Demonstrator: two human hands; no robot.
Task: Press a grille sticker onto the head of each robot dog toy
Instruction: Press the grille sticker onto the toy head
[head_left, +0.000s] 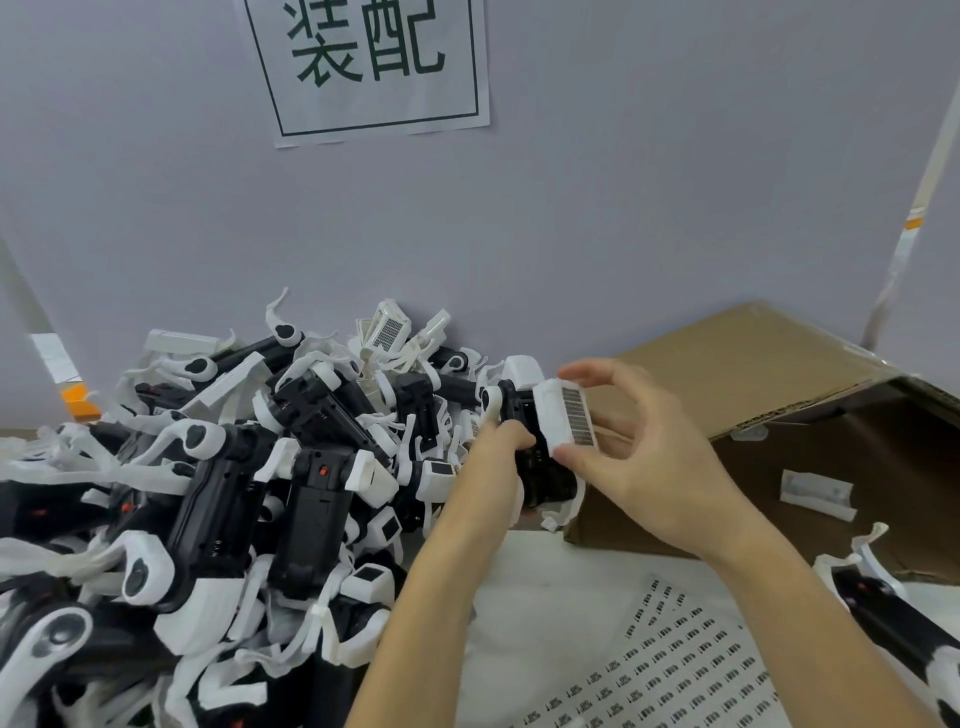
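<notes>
Left of the grip, a pile (249, 499) of black-and-white robot dogs heaps against the grey wall. The left hand (496, 457) curls round the black body of one dog (535, 447), holding it up just right of the pile. That dog's white head (558, 418) faces up and carries a grille sticker (577, 417) on its face. The right hand (649, 452) pinches the head, thumb at its near end and fingers over the far end, beside the sticker. Below the grip lies a sticker sheet (675, 670) on the table. Right of the grip and behind it stands an open cardboard box (727, 374), with another dog (893, 618) at the far right edge.
</notes>
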